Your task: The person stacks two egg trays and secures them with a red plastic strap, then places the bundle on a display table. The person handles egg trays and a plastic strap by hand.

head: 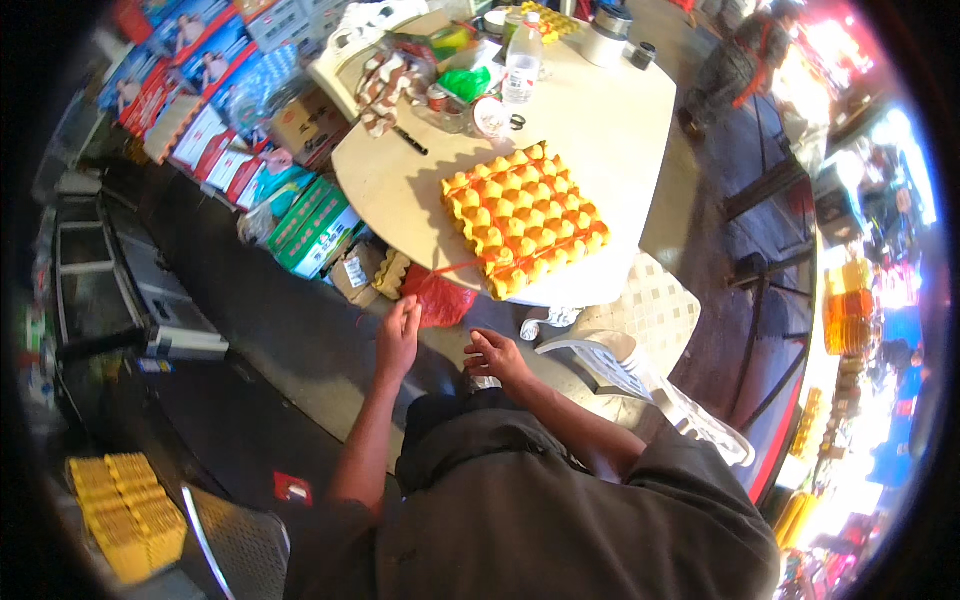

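A bundle of yellow egg trays (525, 217) lies on the pale table (382, 172), with red string (517, 244) across its top. One length of the string runs off the table's near edge. Below that edge hangs or lies a red plastic bag (442, 296). My left hand (400, 334) is beside the bag, thumb and fingers close together; whether they pinch the string is too fine to tell. To its right, my right hand (496, 356) is in the air before my body, fingers loosely bent and apart, with nothing visible in it.
A clear bottle (523, 64), a knife (410, 140) and a steel container (606, 37) are on the table. A white plastic chair (637, 360) stands at its near right side. Cartons (315, 229) are stacked left; more yellow trays (127, 517) are lower left. A person (739, 64) is far right.
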Demonstrator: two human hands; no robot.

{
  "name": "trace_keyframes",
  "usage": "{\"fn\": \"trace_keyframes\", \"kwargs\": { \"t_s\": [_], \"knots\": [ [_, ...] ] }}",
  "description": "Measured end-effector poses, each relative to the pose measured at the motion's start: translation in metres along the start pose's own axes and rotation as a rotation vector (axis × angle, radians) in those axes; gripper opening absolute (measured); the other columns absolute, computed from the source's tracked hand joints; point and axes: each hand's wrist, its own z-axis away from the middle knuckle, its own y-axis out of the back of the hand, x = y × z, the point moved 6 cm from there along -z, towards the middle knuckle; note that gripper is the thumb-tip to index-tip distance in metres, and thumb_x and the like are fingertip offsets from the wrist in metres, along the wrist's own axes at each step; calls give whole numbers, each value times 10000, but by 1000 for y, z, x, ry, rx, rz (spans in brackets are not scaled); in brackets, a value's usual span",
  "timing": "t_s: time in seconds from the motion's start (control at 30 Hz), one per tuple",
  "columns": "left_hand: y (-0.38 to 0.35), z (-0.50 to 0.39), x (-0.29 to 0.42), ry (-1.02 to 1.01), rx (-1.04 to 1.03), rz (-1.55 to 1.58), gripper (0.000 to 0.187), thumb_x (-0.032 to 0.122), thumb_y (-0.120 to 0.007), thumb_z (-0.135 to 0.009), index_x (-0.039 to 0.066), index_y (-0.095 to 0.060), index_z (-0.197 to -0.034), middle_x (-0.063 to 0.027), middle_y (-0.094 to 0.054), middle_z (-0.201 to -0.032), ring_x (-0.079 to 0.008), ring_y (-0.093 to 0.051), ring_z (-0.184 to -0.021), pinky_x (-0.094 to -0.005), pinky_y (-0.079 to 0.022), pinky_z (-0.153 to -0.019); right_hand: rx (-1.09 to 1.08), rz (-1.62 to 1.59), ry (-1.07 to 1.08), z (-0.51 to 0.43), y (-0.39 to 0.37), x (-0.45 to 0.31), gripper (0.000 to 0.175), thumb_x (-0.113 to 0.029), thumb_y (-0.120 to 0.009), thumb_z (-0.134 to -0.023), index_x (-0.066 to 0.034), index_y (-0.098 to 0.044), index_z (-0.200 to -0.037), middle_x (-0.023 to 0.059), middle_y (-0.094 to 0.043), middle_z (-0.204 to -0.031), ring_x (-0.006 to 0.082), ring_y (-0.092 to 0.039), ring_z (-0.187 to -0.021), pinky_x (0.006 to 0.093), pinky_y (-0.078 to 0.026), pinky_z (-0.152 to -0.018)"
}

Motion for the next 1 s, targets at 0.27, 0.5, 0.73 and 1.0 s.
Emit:
{"fn": "trace_keyframes", "kwargs": {
  "t_s": [0.27,0.5,0.73,1.0],
  "knots": [
    [-79,-269,-3,-300,-162,-332,498,321,-570,-986,-36,-515,-1328,-252,-570,-1293,-405,-530,-1210,-452,-418,-1047,312,-747,27,-104,-21,-37,587,-359,-697,-932,-85,-449,-1389,143,-621,-1198,282,-630,-1096,439,-517,-926],
    [-124,-271,-31,-102,-465,-144,560,318,-606,-967,-52,-463,-1362,-288,-562,-1274,-425,-534,-1200,-470,-423,-1029,730,-652,133,-99,23,-51,324,-242,-737,-890,-54,-608,-1119,60,-673,-969,190,-664,-873,357,-552,-706],
    [-82,-242,-13,-75,-365,115,353,216,-579,-1009,-39,-544,-1251,-188,-655,-1095,-273,-673,-1004,-384,-530,-889,648,-613,169,-104,-2,-52,304,-228,-636,-973,31,-617,-1131,97,-707,-926,129,-646,-667,271,-539,-590],
    [-148,-89,9,662,-1210,393,177,212,-673,-942,52,-635,-1008,42,-528,-700,-51,-482,-580,-234,-398,-501,1317,570,172,-27,-78,-37,168,-132,-682,-848,-162,-725,-1008,148,-571,-1075,305,-636,-945,429,-543,-741]
  ]
}}
